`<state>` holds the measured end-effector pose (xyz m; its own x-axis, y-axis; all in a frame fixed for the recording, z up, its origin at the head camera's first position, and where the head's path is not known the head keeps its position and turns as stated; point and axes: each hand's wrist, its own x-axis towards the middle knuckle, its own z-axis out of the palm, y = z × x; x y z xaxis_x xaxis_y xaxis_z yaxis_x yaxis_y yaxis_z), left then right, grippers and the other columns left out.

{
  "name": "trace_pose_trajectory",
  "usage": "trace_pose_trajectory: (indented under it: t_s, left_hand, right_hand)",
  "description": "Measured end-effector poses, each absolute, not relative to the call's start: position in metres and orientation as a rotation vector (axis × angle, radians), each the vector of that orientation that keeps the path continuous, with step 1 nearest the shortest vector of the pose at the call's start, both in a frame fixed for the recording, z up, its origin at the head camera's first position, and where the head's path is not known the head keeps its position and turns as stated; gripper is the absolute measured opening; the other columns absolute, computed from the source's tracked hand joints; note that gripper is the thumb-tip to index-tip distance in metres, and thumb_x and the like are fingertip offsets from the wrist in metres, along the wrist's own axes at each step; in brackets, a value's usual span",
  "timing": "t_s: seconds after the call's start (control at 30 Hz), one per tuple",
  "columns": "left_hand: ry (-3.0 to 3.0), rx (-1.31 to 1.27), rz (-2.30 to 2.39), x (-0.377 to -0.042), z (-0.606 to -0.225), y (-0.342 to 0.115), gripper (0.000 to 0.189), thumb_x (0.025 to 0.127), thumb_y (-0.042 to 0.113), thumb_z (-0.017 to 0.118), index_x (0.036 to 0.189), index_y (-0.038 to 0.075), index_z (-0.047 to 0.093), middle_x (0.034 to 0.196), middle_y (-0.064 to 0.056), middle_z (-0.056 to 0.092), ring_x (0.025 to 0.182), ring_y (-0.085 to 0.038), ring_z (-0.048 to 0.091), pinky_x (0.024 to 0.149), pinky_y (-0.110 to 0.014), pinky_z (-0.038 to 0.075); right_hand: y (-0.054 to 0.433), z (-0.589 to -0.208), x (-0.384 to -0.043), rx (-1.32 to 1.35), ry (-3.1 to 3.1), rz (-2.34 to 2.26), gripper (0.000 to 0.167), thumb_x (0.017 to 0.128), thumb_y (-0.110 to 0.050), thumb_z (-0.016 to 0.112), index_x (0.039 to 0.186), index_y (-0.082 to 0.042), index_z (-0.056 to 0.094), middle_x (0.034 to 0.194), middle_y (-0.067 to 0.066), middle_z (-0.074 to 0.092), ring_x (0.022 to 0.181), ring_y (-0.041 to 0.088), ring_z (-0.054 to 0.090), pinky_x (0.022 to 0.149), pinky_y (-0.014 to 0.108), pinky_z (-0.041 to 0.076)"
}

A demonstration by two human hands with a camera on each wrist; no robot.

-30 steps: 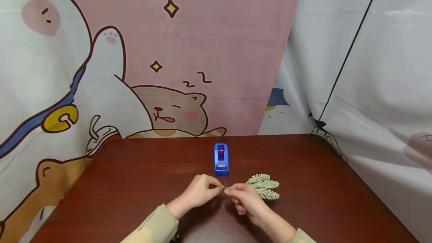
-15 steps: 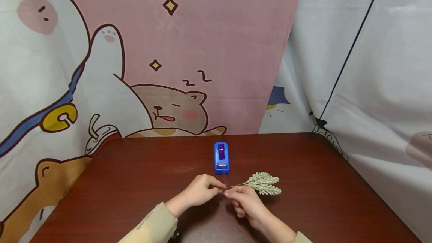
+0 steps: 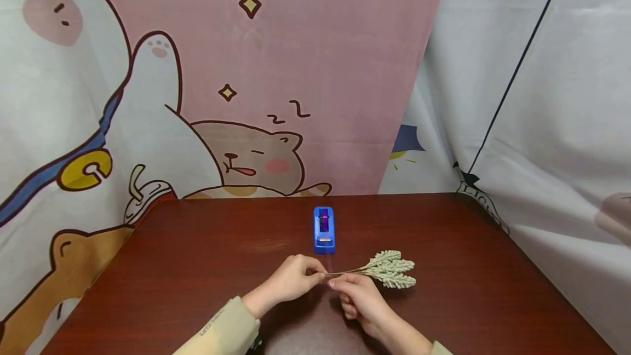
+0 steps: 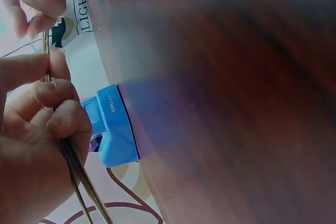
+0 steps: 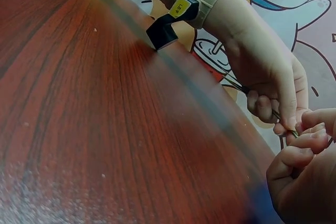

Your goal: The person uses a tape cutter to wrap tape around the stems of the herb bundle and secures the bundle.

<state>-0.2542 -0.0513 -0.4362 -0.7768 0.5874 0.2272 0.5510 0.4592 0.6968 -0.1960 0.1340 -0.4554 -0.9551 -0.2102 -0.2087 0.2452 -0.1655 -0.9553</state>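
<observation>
A bunch of artificial flower sprigs (image 3: 393, 270) with pale green heads lies sideways, its heads pointing right in the head view. My left hand (image 3: 293, 277) pinches the thin brown stems (image 4: 84, 179) between thumb and forefinger, and their lower ends run back under its palm. Right beside it, my right hand (image 3: 362, 297) has its fingers curled, thumb and forefinger pinched together at the stems. A faint translucent strip, like clear tape (image 4: 32, 44), shows at its fingertips in the left wrist view. Behind both hands stands a blue tape dispenser (image 3: 323, 230).
The hands work over a dark red-brown wooden table (image 3: 207, 245). A cartoon-printed cloth (image 3: 315, 70) hangs at its far edge, and a white one (image 3: 542, 97) on the right. A black wrist mount (image 5: 170, 24) sits on the left sleeve.
The sprig heads have shifted slightly right and turned, and more stem shows between the hands. Both hands stay close together in nearly the same place.
</observation>
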Motion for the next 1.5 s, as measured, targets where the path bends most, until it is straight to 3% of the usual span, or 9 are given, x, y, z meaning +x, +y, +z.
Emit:
trace_pose_trajectory:
  t_s: [0.2,0.7,1.1,1.5]
  left_hand:
    - [2.655,1.017,1.233,-0.255,-0.438,-0.05,0.009,0.086,0.014,0.068,0.079,0.014,0.073,0.073,0.013,0.065,0.066,0.0,0.052,0.061,-0.021,0.043]
    - [2.637,1.013,1.244,-0.256,-0.436,-0.051,0.01,0.086,0.013,0.068,0.078,0.013,0.073,0.072,0.013,0.065,0.063,0.0,0.049,0.057,-0.02,0.041]
    - [2.625,0.991,1.235,-0.258,-0.428,-0.055,0.012,0.088,0.018,0.067,0.078,0.013,0.073,0.071,0.013,0.063,0.063,-0.002,0.05,0.057,-0.021,0.041]
    - [2.63,1.045,1.203,-0.258,-0.424,-0.06,0.012,0.087,0.014,0.067,0.078,0.011,0.074,0.07,0.013,0.063,0.061,-0.002,0.049,0.056,-0.02,0.041]
  right_hand:
    - [0.133,-0.458,-0.196,0.053,1.784,-2.22,0.009,0.086,-0.011,0.066,0.088,-0.003,0.064,0.054,-0.008,0.033,0.041,0.003,0.027,0.041,0.019,0.024]
    - [0.128,-0.464,-0.198,0.075,1.789,-2.233,0.005,0.086,-0.008,0.065,0.086,-0.003,0.065,0.053,-0.008,0.035,0.041,0.004,0.029,0.042,0.02,0.025]
    - [0.126,-0.469,-0.207,0.103,1.821,-2.251,0.022,0.088,-0.009,0.065,0.102,0.008,0.063,0.051,-0.008,0.031,0.041,0.004,0.027,0.043,0.019,0.025]
    - [0.119,-0.472,-0.215,0.188,1.855,-2.352,0.011,0.082,-0.005,0.069,0.092,-0.002,0.068,0.049,-0.009,0.035,0.043,0.003,0.025,0.042,0.018,0.024]
